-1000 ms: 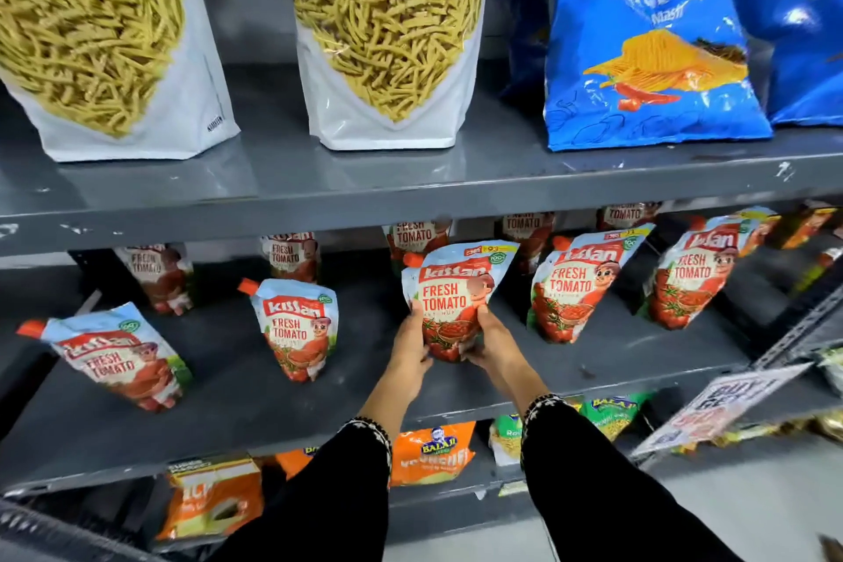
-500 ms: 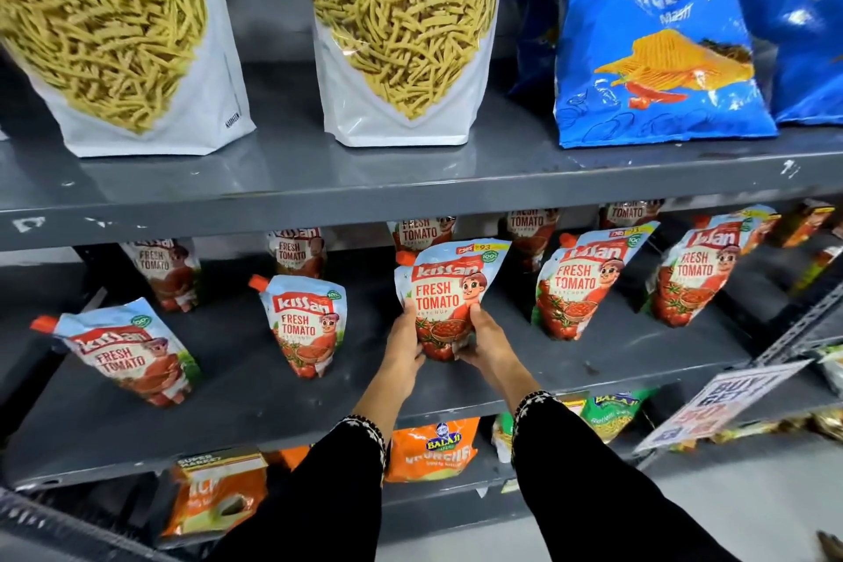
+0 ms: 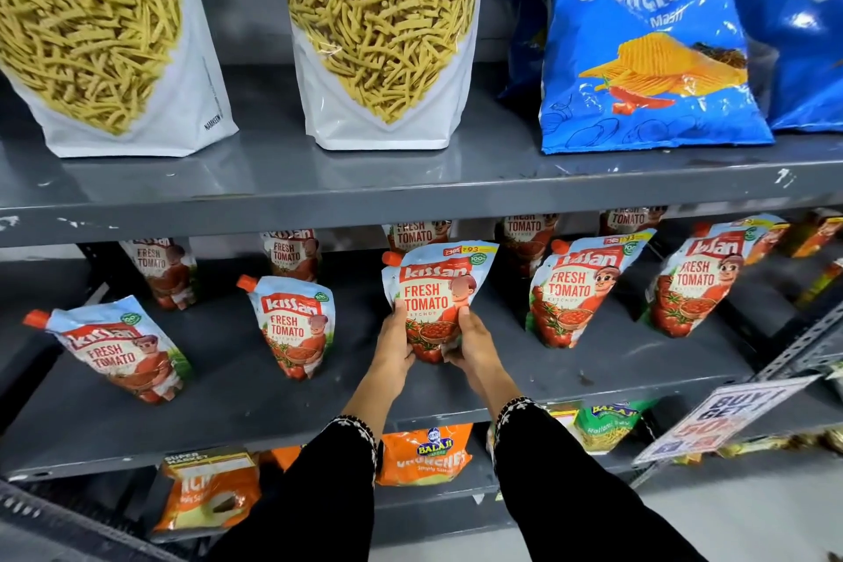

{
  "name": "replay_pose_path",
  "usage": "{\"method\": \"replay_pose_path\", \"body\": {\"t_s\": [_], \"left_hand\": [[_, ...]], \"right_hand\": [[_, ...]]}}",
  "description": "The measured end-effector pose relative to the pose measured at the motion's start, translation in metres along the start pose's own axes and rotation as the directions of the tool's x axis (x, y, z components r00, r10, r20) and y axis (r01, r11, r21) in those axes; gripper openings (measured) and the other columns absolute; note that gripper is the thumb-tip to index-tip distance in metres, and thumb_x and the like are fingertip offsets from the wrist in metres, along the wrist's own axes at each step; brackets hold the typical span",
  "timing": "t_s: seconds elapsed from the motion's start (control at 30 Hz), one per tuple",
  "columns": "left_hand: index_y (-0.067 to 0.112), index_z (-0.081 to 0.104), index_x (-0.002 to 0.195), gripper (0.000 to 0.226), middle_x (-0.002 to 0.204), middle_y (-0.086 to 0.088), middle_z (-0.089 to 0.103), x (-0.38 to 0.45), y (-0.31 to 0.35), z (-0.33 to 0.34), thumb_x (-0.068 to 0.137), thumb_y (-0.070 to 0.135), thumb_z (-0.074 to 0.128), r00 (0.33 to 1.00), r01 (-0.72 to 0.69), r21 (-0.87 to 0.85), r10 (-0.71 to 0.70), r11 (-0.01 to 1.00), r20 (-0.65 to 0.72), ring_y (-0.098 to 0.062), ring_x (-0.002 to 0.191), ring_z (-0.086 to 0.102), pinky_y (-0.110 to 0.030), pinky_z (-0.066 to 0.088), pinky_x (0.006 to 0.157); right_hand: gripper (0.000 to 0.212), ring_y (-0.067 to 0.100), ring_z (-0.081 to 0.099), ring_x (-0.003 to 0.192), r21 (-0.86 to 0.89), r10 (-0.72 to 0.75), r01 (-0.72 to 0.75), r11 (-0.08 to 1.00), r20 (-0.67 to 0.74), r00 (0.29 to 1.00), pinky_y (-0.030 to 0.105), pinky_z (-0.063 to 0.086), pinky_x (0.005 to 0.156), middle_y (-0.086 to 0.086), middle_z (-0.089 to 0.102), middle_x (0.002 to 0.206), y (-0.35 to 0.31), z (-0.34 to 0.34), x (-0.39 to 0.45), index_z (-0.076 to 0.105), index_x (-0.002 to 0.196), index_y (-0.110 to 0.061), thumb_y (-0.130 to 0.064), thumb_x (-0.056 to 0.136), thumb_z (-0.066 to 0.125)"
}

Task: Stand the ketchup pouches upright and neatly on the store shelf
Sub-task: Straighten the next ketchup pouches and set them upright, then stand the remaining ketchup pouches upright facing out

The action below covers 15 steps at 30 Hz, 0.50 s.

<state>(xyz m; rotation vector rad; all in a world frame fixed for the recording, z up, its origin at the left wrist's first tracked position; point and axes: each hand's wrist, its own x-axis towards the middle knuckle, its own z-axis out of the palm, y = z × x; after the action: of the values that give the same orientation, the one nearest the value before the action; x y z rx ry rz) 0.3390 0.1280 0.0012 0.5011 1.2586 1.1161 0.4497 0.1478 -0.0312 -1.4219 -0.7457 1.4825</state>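
Grey middle shelf [image 3: 456, 397] – back-row pouches [image 3: 289, 252] half hidden under the shelf above. Centre ketchup pouch [image 3: 433, 294] upright at front, base covered by left hand [image 3: 396, 345] and right hand [image 3: 472, 345] – both clamped on its sides.

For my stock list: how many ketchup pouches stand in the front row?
5: far left, left of middle, middle one in both hands, right of middle, far right. More stand behind.
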Motion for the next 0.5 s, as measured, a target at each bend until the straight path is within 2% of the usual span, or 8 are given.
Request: {"method": "replay_pose_path", "body": {"t_s": [0.17,0.3,0.4,0.5], "left_hand": [[0.022,0.038,0.137,0.054,0.143,-0.007,0.046,0.001,-0.006,-0.002,0.092,0.051,0.037,1.0,-0.006,0.033,0.007,0.999,-0.017,-0.025,0.13,0.043,-0.037,0.035,0.103],[0.021,0.034,0.14,0.063,0.15,-0.003,0.036,-0.004,-0.013,-0.01,0.089,0.056,0.04,0.995,0.004,0.039,0.0,0.999,-0.103,-0.024,0.137,0.034,-0.041,0.03,0.11],[0.019,0.033,0.142,0.069,0.151,-0.002,0.034,-0.009,-0.012,-0.024,0.086,0.058,0.043,0.984,0.025,0.015,-0.022,1.0,-0.176,-0.024,0.136,0.036,-0.039,0.034,0.109],[0.017,0.033,0.143,0.072,0.15,-0.004,0.036,-0.012,-0.012,-0.044,0.085,0.06,0.043,0.975,0.052,0.001,-0.05,0.999,-0.218,-0.025,0.134,0.039,-0.038,0.035,0.108]], "right_hand": [[0.046,0.029,0.057,0.115,0.028,0.013,-0.012,1.0,-0.036,0.999,0.038,0.049,0.084,0.013,0.06,0.124,0.001,-0.002,0.0,0.049,0.13,-0.017,-0.044,0.094,0.038],[0.055,0.03,0.058,0.109,-0.095,-0.007,-0.015,0.995,-0.226,0.974,0.037,0.045,0.086,0.018,0.063,0.119,0.011,0.004,-0.005,0.049,0.124,-0.006,-0.049,0.092,0.039],[0.051,0.036,0.055,0.115,-0.171,-0.054,-0.012,0.985,-0.373,0.926,0.042,0.042,0.097,0.023,0.06,0.123,0.018,0.015,-0.016,0.05,0.118,0.002,-0.042,0.094,0.039],[0.047,0.042,0.05,0.117,-0.221,-0.1,-0.009,0.975,-0.475,0.874,0.044,0.041,0.096,0.029,0.052,0.128,0.024,0.034,-0.031,0.047,0.12,0.009,-0.031,0.095,0.04]]}}
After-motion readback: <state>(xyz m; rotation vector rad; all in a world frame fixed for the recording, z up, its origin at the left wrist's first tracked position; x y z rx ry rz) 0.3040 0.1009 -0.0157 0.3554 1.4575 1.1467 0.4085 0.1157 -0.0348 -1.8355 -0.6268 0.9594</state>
